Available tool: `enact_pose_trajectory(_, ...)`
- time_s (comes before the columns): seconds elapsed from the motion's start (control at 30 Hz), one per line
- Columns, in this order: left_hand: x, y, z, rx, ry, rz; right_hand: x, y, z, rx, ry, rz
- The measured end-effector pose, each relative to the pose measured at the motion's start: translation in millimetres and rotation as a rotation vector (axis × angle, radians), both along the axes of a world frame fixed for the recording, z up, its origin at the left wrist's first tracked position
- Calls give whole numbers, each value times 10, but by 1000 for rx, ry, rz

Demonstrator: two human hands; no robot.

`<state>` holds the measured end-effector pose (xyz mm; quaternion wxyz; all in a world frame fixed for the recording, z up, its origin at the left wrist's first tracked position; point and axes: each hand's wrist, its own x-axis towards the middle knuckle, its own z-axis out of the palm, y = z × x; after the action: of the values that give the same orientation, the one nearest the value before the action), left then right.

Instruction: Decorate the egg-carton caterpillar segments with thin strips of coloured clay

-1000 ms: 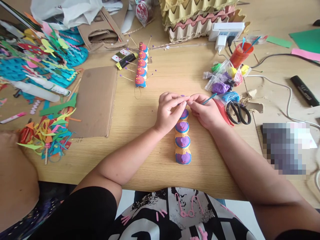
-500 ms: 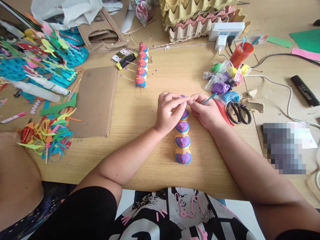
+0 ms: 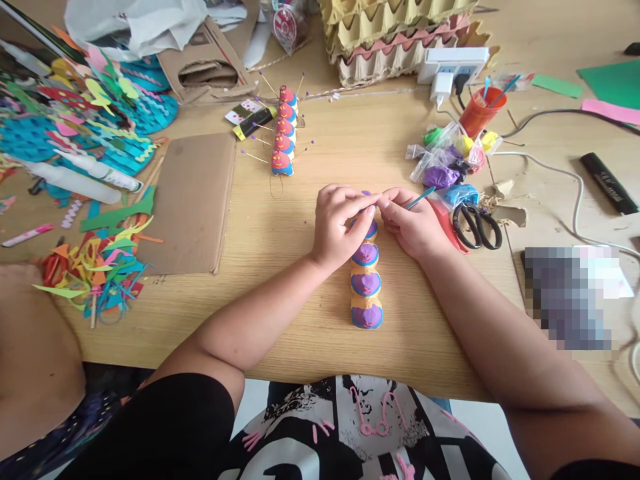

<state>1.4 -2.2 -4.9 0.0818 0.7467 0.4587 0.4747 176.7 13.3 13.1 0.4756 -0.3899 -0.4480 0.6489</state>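
Note:
A strip of egg carton (image 3: 365, 285) lies lengthwise before me, its several bumps covered in purple and blue clay with small red mouths. Its far end is partly hidden beneath my hands. Over that end, my left hand (image 3: 341, 223) is closed in a pinch; whatever sits between its fingertips is too small to make out. Fingertip to fingertip with it, my right hand (image 3: 413, 223) is closed too, with a thin blue clay tool (image 3: 421, 198) held in it and poking out past the thumb.
Ahead stands a finished-looking red and blue caterpillar (image 3: 283, 133) with pin-like legs. Black scissors (image 3: 477, 227), bagged clay (image 3: 441, 176) and a red cup (image 3: 481, 113) are on the right. Cardboard (image 3: 187, 200) and paper scraps (image 3: 100, 270) lie left, near another person's arm (image 3: 35, 333).
Very little differs. Both hands stay over the far end of the strip, fingertips together, with only a slight shift of the fingers.

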Motion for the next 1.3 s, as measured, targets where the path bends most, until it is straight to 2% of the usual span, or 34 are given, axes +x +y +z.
enact_pose_trajectory(0.13, -6, -11, 10, -13, -87, 30, 7, 7, 5, -14, 27, -1)
enact_pose_trajectory(0.27, -37, 52, -69, -16, -257, 60, 17, 9, 19, -13, 49, 3)
enact_pose_trajectory(0.4, -50, 119, -158, -90, -416, 56, 15, 8, 21, 3, 51, -26)
enact_pose_trajectory(0.53, -26, 138, -180, -147, -494, 51, 7, 19, -3, 24, -6, -22)
enact_pose_trajectory(0.83, -20, 147, -199, -201, -491, 49, -3, 1, 29, -1, 21, -36)
enact_pose_trajectory(0.97, -18, 146, -201, -195, -479, 41, 11, 3, 33, -16, 63, -32)
enact_pose_trajectory(1.3, -2, 98, -142, -126, -388, 34, 16, 16, 28, -2, 10, -21)
